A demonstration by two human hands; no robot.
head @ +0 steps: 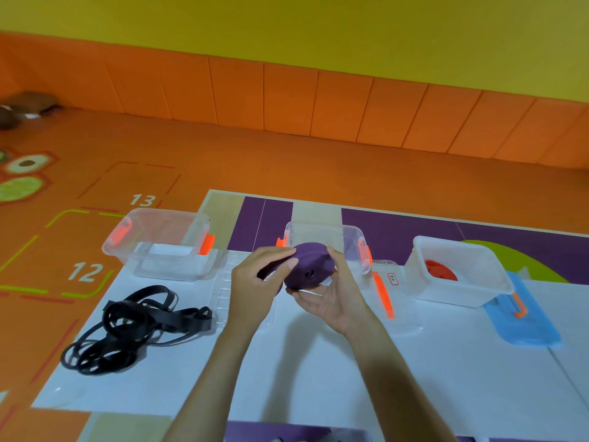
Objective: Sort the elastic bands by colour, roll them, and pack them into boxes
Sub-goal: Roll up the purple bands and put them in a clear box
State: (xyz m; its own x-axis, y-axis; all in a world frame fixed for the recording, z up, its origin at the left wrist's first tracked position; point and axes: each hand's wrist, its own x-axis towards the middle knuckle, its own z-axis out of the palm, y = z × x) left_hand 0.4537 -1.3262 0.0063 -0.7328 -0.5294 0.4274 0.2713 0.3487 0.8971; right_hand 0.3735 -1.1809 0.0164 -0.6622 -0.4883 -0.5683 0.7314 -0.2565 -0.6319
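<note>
**Item condition.** I see the purple band (310, 266) wound into a thick, flat disc with a small hole at its centre. A short loose tail leaves the left edge of the disc and passes under the left hand (258, 282).

**Position.** The roll is held clear of the white worktop (318, 378), just in front of the middle clear box (350, 237).

**Orientation.** The flat face with the hole is turned toward me, tilted with its top edge leaning away. The broad span of the disc runs left to right, and its winding axis points near to far.

**Hands.** The left hand grips the left rim, fingers curled over the far side and thumb on the tail. The right hand (331, 301) cradles the roll from below and right, with the thumb over the far right rim.

**Surroundings.**
- A loose heap of black bands (127, 327) lies at near left.
- A second clear box (165, 266) with orange latches stands at far left.
- A white box (462, 291) at right holds a red roll (441, 270).
- A blue lid (529, 327) lies just beside the white box, on its near right.
- A clear lid (398, 314) with an orange latch lies between the middle and right boxes.
- Another clear lid (224, 288) is partly hidden behind the left hand.
</note>
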